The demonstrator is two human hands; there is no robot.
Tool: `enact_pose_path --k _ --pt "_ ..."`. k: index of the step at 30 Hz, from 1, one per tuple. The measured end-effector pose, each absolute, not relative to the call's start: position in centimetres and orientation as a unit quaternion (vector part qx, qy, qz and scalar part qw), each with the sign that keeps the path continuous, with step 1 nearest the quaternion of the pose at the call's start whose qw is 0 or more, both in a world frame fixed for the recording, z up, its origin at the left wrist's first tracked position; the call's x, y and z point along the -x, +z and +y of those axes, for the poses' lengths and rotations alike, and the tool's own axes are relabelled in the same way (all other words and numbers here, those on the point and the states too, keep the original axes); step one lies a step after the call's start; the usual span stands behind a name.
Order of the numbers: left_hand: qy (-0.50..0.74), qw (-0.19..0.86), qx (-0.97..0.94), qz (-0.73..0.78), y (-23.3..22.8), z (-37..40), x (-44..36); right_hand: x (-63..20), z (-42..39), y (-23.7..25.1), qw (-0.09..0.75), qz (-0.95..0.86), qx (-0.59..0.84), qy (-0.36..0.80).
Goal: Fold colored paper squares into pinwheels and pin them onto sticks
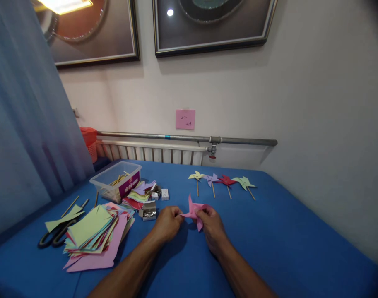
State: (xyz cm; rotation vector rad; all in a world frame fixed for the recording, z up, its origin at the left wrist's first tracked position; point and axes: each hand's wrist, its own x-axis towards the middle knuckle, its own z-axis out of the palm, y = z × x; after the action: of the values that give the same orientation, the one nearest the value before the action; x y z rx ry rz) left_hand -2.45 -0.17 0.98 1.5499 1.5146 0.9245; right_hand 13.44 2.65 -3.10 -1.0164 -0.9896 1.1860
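Note:
Between my two hands, just above the blue table, is a pink paper pinwheel [193, 212] with its blades folded toward the middle. My right hand [211, 225] pinches it near its centre, thumb on top. The fingers of my left hand [168, 223] are closed on the tip of its left blade. Any stick behind it is hidden. Beyond it lie a yellow pinwheel [196, 176], a purple pinwheel [210, 179], a red pinwheel [226, 181] and a pale green pinwheel [244, 182], each on a thin stick.
Left of my hands are a stack of coloured paper [91, 227], black-handled scissors [56, 238], an open box of metal pins [149, 213] and a clear plastic tub [104, 186] holding sticks. A radiator [151, 152] and pipe [151, 135] run along the wall behind the table [269, 240].

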Motion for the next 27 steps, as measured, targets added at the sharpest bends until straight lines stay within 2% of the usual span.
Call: enact_pose_path --k 18,27 --pt "0.363 0.385 -0.608 0.591 0.9 -0.2 2.4 -13.5 2.8 -3.2 0.598 -0.387 0.460 0.530" --pt "0.350 0.462 -0.590 0.562 -0.4 0.4 3.0 -13.8 2.4 -2.2 0.588 -0.389 0.452 0.546"
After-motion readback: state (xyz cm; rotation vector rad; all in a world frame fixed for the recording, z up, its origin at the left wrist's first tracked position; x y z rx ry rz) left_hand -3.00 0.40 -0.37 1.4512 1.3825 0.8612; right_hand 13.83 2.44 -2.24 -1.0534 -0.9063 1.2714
